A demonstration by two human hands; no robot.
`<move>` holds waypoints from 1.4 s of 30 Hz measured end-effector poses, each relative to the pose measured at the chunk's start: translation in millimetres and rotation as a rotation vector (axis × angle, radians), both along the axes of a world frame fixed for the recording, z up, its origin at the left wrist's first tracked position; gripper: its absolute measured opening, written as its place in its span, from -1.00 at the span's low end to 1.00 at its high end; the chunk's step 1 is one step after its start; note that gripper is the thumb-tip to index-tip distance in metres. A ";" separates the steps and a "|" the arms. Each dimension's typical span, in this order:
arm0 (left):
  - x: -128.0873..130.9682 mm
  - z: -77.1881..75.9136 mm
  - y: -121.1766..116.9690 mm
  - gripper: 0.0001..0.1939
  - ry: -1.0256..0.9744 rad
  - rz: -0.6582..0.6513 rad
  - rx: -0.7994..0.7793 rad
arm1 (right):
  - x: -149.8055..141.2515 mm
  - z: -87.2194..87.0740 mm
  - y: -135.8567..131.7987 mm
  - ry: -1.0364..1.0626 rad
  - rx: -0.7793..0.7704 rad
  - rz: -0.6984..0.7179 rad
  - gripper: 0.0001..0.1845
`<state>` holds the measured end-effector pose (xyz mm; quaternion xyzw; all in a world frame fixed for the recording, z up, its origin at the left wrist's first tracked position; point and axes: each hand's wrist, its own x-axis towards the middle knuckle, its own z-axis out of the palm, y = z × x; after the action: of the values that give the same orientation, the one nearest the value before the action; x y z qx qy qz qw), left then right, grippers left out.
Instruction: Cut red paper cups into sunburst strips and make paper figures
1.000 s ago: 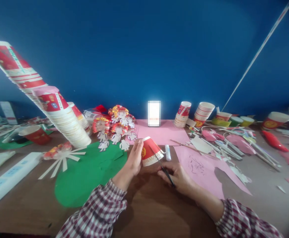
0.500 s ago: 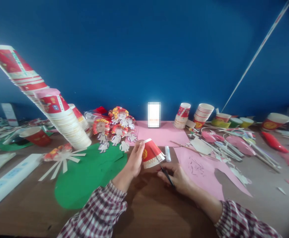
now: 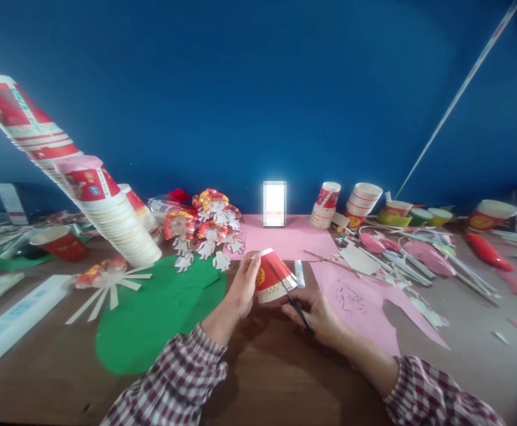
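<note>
A red paper cup (image 3: 269, 273) with a yellow emblem and a white zigzag band is tilted, its white rim edge toward me. My left hand (image 3: 244, 285) grips it from the left side, thumb near its narrow end. In my right hand (image 3: 314, 313) is a pair of dark-handled scissors (image 3: 300, 309), fingers wrapped round the handles. The blades lie against the right part of the cup's wall, where the paper looks slit. Just behind my right hand, a small white glue tube (image 3: 300, 274) lies on the table.
Left of my arms lies green paper (image 3: 161, 319), with a cut cup (image 3: 103, 275) fanned into strips beside it. A tall leaning stack of cups (image 3: 120, 219) rises behind. Paper figures (image 3: 209, 234) stand at centre left. Pink paper (image 3: 351, 302) and scraps cover the right side.
The view has shifted slightly. Both hands, the cup and the scissors keep nearly the same places, with the blades still at the cup's wall.
</note>
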<state>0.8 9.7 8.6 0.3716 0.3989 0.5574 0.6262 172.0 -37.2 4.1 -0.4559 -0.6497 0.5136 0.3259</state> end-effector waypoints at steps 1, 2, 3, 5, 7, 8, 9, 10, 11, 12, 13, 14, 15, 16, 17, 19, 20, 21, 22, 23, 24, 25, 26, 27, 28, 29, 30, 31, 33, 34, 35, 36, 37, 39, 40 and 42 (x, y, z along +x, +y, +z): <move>-0.1 -0.6 0.0 -0.57 -0.006 -0.002 -0.003 | 0.0 0.4 -0.2 -0.001 0.008 0.001 -0.65; -0.3 -1.1 0.0 -0.58 -0.009 -0.003 -0.006 | 0.1 1.4 -0.5 -0.001 0.019 0.003 -0.64; -0.4 -1.6 0.0 -0.58 -0.011 -0.005 -0.009 | 0.0 2.7 -0.8 -0.003 0.032 0.001 -0.64; -0.4 -2.4 0.1 -0.59 -0.012 -0.007 -0.004 | -0.1 6.1 -1.6 -0.008 0.059 -0.007 -0.62; -0.1 -3.2 0.3 -0.59 -0.016 -0.004 0.018 | -0.4 8.5 -2.3 -0.011 0.070 -0.012 -0.61; 0.0 -3.5 0.5 -0.60 -0.018 -0.003 0.025 | -0.6 8.7 -2.5 -0.008 0.062 -0.011 -0.61; 0.1 -3.8 0.7 -0.60 -0.019 0.001 0.028 | -0.9 8.3 -2.5 -0.001 0.041 -0.010 -0.61; 0.2 -4.0 0.9 -0.60 -0.018 0.007 0.027 | -1.3 7.1 -2.3 0.008 0.009 -0.011 -0.61; 0.2 -4.1 1.0 -0.60 -0.015 0.015 0.025 | -1.7 5.5 -2.0 0.017 -0.028 -0.015 -0.61; 0.3 -3.9 1.0 -0.60 -0.008 0.026 0.023 | -2.0 3.8 -1.4 0.028 -0.061 -0.020 -0.60; 0.4 -3.5 0.9 -0.60 0.004 0.034 0.025 | -2.3 2.3 -0.8 0.038 -0.083 -0.023 -0.59; 0.6 -2.9 0.6 -0.61 0.021 0.038 0.032 | -2.5 1.4 0.0 0.048 -0.090 -0.024 -0.59; 1.0 -2.1 0.1 -0.61 0.037 0.037 0.039 | -2.6 1.2 0.7 0.058 -0.084 -0.021 -0.59; 1.5 -1.2 -0.4 -0.62 0.049 0.033 0.046 | -2.6 1.7 1.3 0.067 -0.072 -0.014 -0.59; 2.2 -0.3 -1.1 -0.62 0.057 0.026 0.051 | -2.5 2.8 1.7 0.075 -0.060 -0.006 -0.59; 3.8 1.3 -2.3 -0.61 0.066 0.020 0.051 | -2.4 5.5 2.3 0.089 -0.049 0.007 -0.58; 4.5 1.8 -2.8 -0.61 0.069 0.022 0.047 | -2.4 6.4 2.4 0.096 -0.051 0.011 -0.57; 5.1 2.1 -3.3 -0.60 0.075 0.023 0.042 | -2.4 6.6 2.4 0.101 -0.056 0.011 -0.56; 5.6 2.3 -3.5 -0.60 0.083 0.025 0.039 | -2.4 5.9 2.4 0.106 -0.061 0.009 -0.56; 6.0 2.2 -3.7 -0.59 0.087 0.028 0.036 | -2.4 4.4 2.4 0.111 -0.066 0.006 -0.56; 6.2 2.0 -3.7 -0.59 0.088 0.029 0.033 | -2.4 2.4 2.4 0.114 -0.071 0.000 -0.56; 6.3 1.6 -3.7 -0.59 0.086 0.028 0.027 | -2.4 0.3 2.5 0.115 -0.075 -0.008 -0.57; 6.4 1.1 -3.6 -0.59 0.083 0.029 0.020 | -2.4 -1.5 2.5 0.112 -0.073 -0.017 -0.58; 6.4 0.6 -3.4 -0.59 0.080 0.029 0.012 | -2.5 -2.6 2.6 0.107 -0.067 -0.024 -0.58; 6.4 0.1 -3.2 -0.58 0.077 0.030 0.006 | -2.6 -2.8 2.6 0.100 -0.061 -0.027 -0.59; 6.4 -0.4 -3.1 -0.58 0.075 0.032 0.002 | -2.9 -2.0 2.6 0.089 -0.052 -0.028 -0.59; 6.4 -0.8 -2.9 -0.58 0.075 0.034 0.004 | -3.2 -0.3 2.5 0.078 -0.043 -0.026 -0.59; 6.4 -1.0 -2.9 -0.58 0.073 0.036 0.008 | -3.7 1.8 2.4 0.069 -0.036 -0.025 -0.58; 6.6 -1.0 -2.9 -0.58 0.072 0.042 0.012 | -4.6 6.2 2.0 0.053 -0.018 -0.031 -0.57; 6.7 -0.7 -3.1 -0.58 0.070 0.047 0.009 | -5.0 7.8 1.9 0.045 -0.008 -0.035 -0.57; 6.8 -0.4 -3.2 -0.57 0.067 0.052 0.004 | -5.3 8.7 1.7 0.039 0.000 -0.038 -0.57; 6.9 0.0 -3.4 -0.57 0.061 0.054 -0.002 | -5.5 9.0 1.6 0.033 0.009 -0.041 -0.57; 6.9 0.4 -3.5 -0.57 0.056 0.054 -0.006 | -5.7 8.9 1.5 0.028 0.015 -0.044 -0.57; 6.7 0.7 -3.7 -0.57 0.043 0.043 -0.011 | -5.9 7.8 1.3 0.024 0.011 -0.051 -0.57; 6.6 0.7 -3.7 -0.57 0.037 0.034 -0.013 | -6.0 7.3 1.2 0.023 0.006 -0.056 -0.58; 6.2 0.4 -3.6 -0.59 0.027 0.024 -0.014 | -6.1 6.8 0.8 0.021 -0.003 -0.063 -0.58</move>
<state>7.0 6.1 9.0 0.3698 0.4156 0.5569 0.6167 166.0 -36.4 10.8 -0.4714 -0.6307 0.5088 0.3481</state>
